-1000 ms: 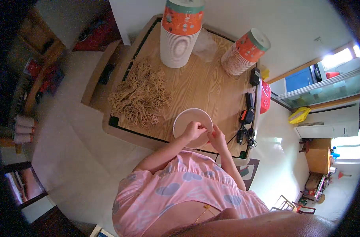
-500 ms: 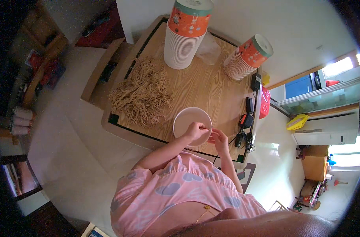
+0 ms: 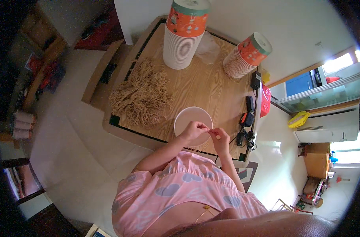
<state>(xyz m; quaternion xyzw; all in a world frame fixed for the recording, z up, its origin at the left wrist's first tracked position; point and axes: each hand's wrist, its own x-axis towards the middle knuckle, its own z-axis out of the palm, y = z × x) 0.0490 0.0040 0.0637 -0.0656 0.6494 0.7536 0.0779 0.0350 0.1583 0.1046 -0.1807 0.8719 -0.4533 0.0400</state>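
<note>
A white paper tub [image 3: 183, 115] stands near the table's front edge with its round mouth up. My left hand [image 3: 194, 131] is over the opening, its fingers pinched together. At the tub's right rim my right hand [image 3: 220, 141] meets it, thumb and fingertips closed against the left fingertips. Whatever lies between the fingertips is too small to make out. To the left of the tub spreads a loose heap of tan twisted cords [image 3: 142, 94].
A tall stack of paper tubs [image 3: 184, 43] with an orange and green printed band stands at the back. Another stack [image 3: 247, 57] is at the back right, by a clear plastic bag [image 3: 207, 48]. Black power adapters and cables [image 3: 247, 118] line the table's right edge.
My right hand has come up and slightly left, and its fingertips now meet those of my left hand. The left hand has hardly moved.
</note>
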